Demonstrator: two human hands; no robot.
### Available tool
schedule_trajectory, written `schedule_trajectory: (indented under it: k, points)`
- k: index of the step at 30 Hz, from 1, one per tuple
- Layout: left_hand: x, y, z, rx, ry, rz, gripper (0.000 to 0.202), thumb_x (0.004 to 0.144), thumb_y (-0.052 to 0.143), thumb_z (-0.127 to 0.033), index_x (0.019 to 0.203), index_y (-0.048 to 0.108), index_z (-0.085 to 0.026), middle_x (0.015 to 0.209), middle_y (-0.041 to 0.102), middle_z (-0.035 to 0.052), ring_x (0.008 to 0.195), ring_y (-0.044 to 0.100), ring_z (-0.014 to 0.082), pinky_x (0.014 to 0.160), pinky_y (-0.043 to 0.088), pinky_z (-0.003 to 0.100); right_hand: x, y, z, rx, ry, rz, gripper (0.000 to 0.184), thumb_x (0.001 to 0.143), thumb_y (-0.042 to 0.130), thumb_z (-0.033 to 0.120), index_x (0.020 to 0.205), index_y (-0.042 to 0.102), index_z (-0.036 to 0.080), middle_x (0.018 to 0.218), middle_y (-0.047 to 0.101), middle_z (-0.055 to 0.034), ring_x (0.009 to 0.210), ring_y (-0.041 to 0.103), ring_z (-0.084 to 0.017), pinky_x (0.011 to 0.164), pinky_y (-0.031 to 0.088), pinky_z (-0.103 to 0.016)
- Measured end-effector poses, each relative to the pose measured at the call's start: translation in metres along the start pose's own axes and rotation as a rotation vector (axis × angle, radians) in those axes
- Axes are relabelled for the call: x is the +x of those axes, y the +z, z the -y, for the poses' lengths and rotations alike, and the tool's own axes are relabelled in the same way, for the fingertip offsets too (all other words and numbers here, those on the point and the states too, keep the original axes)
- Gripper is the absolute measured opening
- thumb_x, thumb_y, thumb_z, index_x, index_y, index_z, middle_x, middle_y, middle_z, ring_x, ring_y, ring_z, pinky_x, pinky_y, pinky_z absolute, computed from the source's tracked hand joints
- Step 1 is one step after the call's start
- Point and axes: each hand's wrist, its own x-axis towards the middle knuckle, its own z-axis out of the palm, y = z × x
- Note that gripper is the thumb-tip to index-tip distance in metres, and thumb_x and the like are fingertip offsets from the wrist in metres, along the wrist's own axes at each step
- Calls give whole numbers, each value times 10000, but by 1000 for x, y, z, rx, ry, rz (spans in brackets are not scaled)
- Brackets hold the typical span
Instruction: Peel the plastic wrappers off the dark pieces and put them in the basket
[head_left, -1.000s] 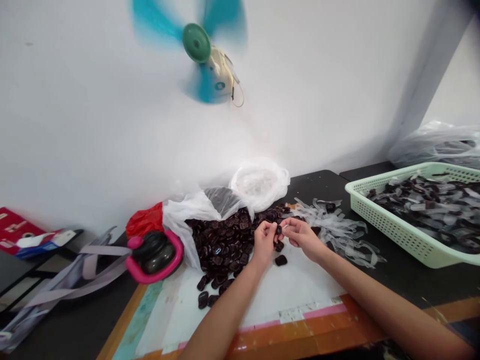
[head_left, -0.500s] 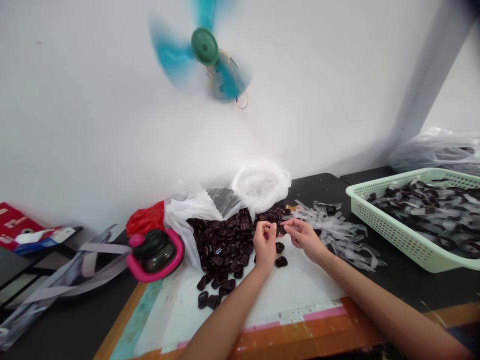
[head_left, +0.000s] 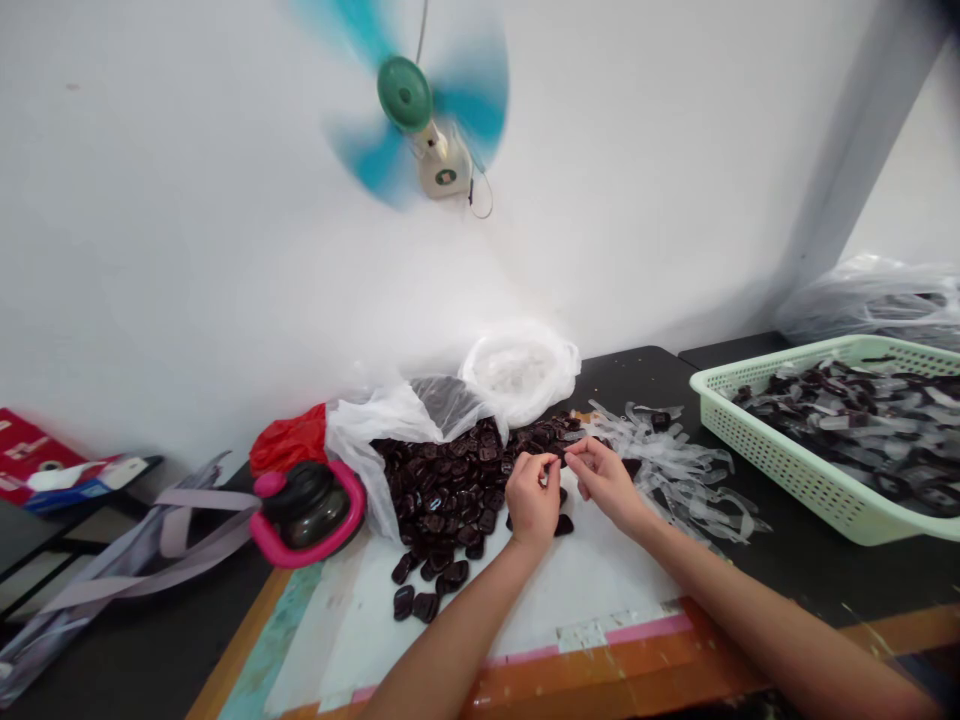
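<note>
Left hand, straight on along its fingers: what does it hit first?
Probably the heap of dark pieces: part of it lies just beyond the left hand, ahead of its curled fingertips. The white plastic bag sits behind that. Depth is hard to judge from this one view.

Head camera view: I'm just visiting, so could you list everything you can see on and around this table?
fan: one, teal blades, spinning on the wall, top.
dark pieces: many, blackish brown, heaped at table centre.
clear bag: one, behind the heap.
white bag: one, against the wall.
red bag: one, left of the heap.
pink-rimmed black thing: one, left of the heap.
clear strips: many, right of the heap.
basket: one, pale green, right, holding dark pieces and strips.
red box: one, far left.
white sheet: one, under the hands.
table: black.
left hand, right hand: fingertips pinched, close together, over the heap's edge.
</note>
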Motion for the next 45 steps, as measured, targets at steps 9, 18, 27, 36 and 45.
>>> schedule_trajectory:
  k: [9,18,27,36,45]
  points:
    - [2,0,-1,-252,-146,-6,112,777,613,-288,846,650,-207,831,565,47,614,460,130,627,366,248,0,1,1,13,57,-8,331,782,580,517,822,493,201,474,467,55,375,443,-99,364,284,-206]
    - [13,5,10,-503,-341,130,214,754,625,-310,894,664,-152,756,627,50,586,522,114,553,399,225,8,-7,-2,35,74,-1,352,763,608,514,831,579,170,543,468,35,420,370,-82,408,260,-222]
    - [12,11,14,-598,-539,66,259,721,644,-386,734,575,-137,617,573,-6,399,374,43,389,272,177,3,-15,8,-848,-342,-237,162,841,531,332,781,625,214,757,578,-56,785,507,-218,689,367,-314]
    - [9,8,14,-678,-736,103,307,685,661,-444,790,574,-168,459,379,-79,381,304,53,348,163,153,15,-23,-9,-694,-211,-86,178,827,520,313,943,602,205,748,619,-16,690,573,-173,671,408,-280]
    - [12,9,27,-744,-716,78,400,674,659,-423,995,616,-188,526,471,-61,391,339,45,359,154,149,3,-15,-6,-1045,-72,245,282,731,623,377,975,638,236,781,662,-21,704,593,-186,538,302,-251]
